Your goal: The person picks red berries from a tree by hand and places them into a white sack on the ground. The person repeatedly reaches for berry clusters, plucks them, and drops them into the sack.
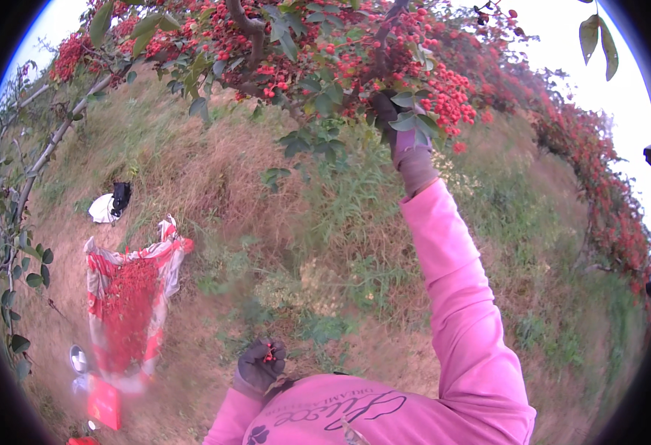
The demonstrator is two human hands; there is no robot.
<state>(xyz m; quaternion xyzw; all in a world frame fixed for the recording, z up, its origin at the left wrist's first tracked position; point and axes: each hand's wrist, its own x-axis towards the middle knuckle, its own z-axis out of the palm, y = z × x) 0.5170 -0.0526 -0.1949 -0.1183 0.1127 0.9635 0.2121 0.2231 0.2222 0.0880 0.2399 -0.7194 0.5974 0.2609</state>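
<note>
My left hand (pixel 261 364), in a dark glove, is low in front of my chest with its fingers curled around a few small red berries (pixel 269 352). My right hand (pixel 390 119), gloved in dark and purple fabric, reaches up into a tree branch. Leaves (pixel 414 114) cover part of it, and its fingertips are hidden, so whether it grips anything does not show. Just right of that hand hangs a dense cluster of red berries (pixel 452 103), apparently Sichuan pepper. A brown branch (pixel 380 50) rises above the hand among more clusters.
A red-and-white striped cloth (pixel 96 322) lies on the slope, heaped with red berries (pixel 130 295). Near it are a red box (pixel 104 403) and a metal bowl (pixel 78 359). Farther up sit a white bag (pixel 101 208) and a black item (pixel 120 196). A bare branch (pixel 52 144) crosses the left side.
</note>
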